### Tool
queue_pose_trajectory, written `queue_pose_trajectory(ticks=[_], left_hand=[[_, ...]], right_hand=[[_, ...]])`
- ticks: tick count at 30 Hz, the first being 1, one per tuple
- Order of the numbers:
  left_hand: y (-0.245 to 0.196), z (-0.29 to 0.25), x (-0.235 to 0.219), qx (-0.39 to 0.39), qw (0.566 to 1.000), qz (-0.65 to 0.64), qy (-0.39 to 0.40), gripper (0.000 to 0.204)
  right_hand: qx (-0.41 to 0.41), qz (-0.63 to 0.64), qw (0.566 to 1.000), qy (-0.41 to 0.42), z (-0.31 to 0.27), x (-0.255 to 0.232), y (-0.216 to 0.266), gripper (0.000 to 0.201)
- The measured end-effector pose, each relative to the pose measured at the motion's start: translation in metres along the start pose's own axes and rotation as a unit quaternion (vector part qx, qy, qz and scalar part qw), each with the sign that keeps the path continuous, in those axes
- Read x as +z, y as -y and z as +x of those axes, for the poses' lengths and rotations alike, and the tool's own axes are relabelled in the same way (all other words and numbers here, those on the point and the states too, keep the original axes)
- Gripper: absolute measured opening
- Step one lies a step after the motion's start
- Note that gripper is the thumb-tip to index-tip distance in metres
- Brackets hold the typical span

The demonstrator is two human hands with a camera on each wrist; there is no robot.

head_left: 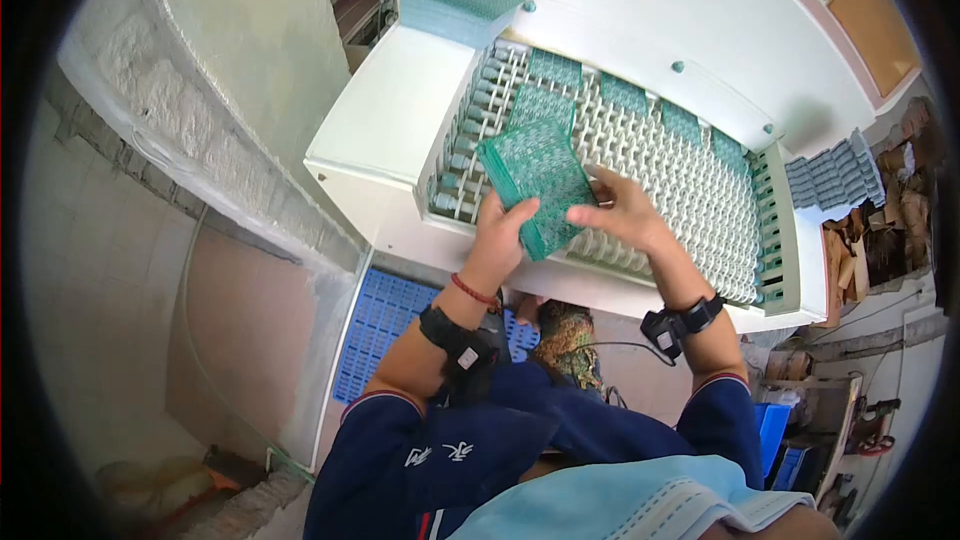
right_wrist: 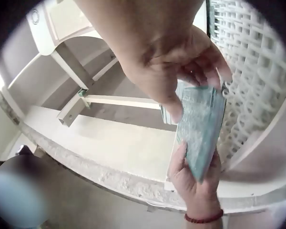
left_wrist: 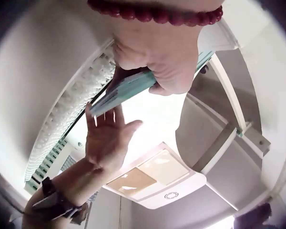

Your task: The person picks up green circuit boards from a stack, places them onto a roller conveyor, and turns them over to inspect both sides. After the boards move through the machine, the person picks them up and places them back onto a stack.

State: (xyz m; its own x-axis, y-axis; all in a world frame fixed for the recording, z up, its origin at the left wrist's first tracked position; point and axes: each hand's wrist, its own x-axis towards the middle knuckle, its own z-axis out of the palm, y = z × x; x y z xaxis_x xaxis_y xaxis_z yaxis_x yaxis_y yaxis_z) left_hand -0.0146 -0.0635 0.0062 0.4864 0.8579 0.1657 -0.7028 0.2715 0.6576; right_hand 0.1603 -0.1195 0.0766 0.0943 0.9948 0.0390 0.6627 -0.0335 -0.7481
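A small stack of green patterned boards point(head_left: 540, 175) is held over the near left part of the roller bed. The left hand point(head_left: 498, 238) grips its lower left edge, thumb on top; the left wrist view shows that hand point(left_wrist: 157, 57) around the stack point(left_wrist: 126, 91) from the side. Beside the right edge is the right hand point(head_left: 630, 212), fingers spread and thumb near the boards. In the right wrist view the right hand point(right_wrist: 181, 71) is at the upper end of the stack point(right_wrist: 199, 129); whether it touches is unclear.
White rollers point(head_left: 660, 175) fill the machine, with several green boards lying on them, one point(head_left: 542, 108) just behind the held stack. A taller stack point(head_left: 460, 8) stands on the machine's left corner. A blue slatted mat point(head_left: 378, 325) lies below.
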Motion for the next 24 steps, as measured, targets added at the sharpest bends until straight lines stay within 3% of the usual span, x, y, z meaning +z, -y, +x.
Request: queue_pose_trajectory(ticks=[2,5,8,12,13,15,16,19,20,22,23,24], left_hand=[[-0.013,-0.001,-0.003,-0.070,0.997,-0.032,0.009,0.043],[-0.017,-0.002,-0.009,-0.108,0.994,-0.023,-0.001,0.041],[-0.017,-0.002,-0.019,-0.124,0.992,0.003,-0.006,0.043],[-0.022,-0.001,-0.025,-0.136,0.986,-0.094,0.021,0.047],[-0.021,-0.002,-0.027,-0.134,0.986,-0.091,0.036,0.047],[-0.018,-0.003,-0.029,-0.134,0.987,-0.071,0.049,0.048],[-0.017,-0.003,-0.031,-0.133,0.989,-0.052,0.045,0.048],[-0.016,-0.002,-0.031,-0.133,0.991,-0.021,0.026,0.048],[-0.017,-0.002,-0.031,-0.137,0.990,-0.014,0.024,0.048],[-0.018,-0.001,-0.028,-0.147,0.989,0.004,0.018,0.047],[-0.019,0.000,-0.025,-0.151,0.988,0.013,0.015,0.047],[-0.019,0.001,-0.021,-0.155,0.988,0.022,0.014,0.046]], right_hand=[[0.074,0.094,0.992,0.042,0.005,-0.011,-0.010,0.034],[0.146,0.122,0.979,0.071,0.007,-0.022,-0.024,0.026],[0.168,0.228,0.959,0.011,0.013,-0.037,-0.050,0.021],[0.175,0.290,0.936,-0.100,0.037,-0.073,-0.117,0.025],[0.185,0.174,0.960,-0.121,0.042,-0.076,-0.123,0.027],[0.203,-0.065,0.965,-0.156,0.047,-0.080,-0.133,0.030],[0.127,-0.147,0.966,-0.172,0.045,-0.078,-0.137,0.032],[0.133,-0.151,0.959,-0.199,0.033,-0.067,-0.114,0.036],[0.071,-0.079,0.984,-0.145,0.033,-0.063,-0.126,0.041],[0.177,0.096,0.979,-0.020,0.010,-0.050,-0.053,0.044],[0.123,0.135,0.983,0.026,0.002,-0.036,-0.049,0.033],[0.132,0.193,0.970,0.059,-0.004,-0.023,-0.045,0.030]])
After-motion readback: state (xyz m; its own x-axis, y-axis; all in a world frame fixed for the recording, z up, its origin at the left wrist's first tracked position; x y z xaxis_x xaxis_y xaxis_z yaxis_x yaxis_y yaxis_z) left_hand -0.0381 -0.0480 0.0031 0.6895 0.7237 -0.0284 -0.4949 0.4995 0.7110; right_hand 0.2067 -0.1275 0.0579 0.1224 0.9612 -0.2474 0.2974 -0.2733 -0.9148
